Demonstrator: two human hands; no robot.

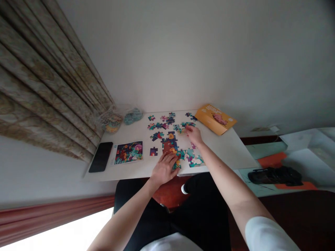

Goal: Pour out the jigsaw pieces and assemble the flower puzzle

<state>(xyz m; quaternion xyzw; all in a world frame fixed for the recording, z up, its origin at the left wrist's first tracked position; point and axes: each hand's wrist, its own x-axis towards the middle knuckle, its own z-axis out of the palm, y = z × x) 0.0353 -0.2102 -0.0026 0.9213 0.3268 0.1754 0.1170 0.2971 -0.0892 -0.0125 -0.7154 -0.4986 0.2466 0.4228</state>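
Observation:
A partly joined jigsaw puzzle point(183, 153) lies near the front edge of a white table point(230, 146). My left hand point(164, 169) rests flat on its lower left part, fingers stretched out. My right hand point(194, 135) reaches further back, its fingers curled down on a loose piece point(181, 130) among several scattered pieces point(162, 123). Whether that piece is gripped or only touched is unclear. One single piece point(153, 151) lies apart to the left of the joined part.
A colourful picture card point(128, 152) and a black phone point(101, 156) lie at the table's left. Two plastic bags of pieces point(123, 118) sit at the back left by the curtain point(47, 87). An orange box point(215, 119) lies at the back right.

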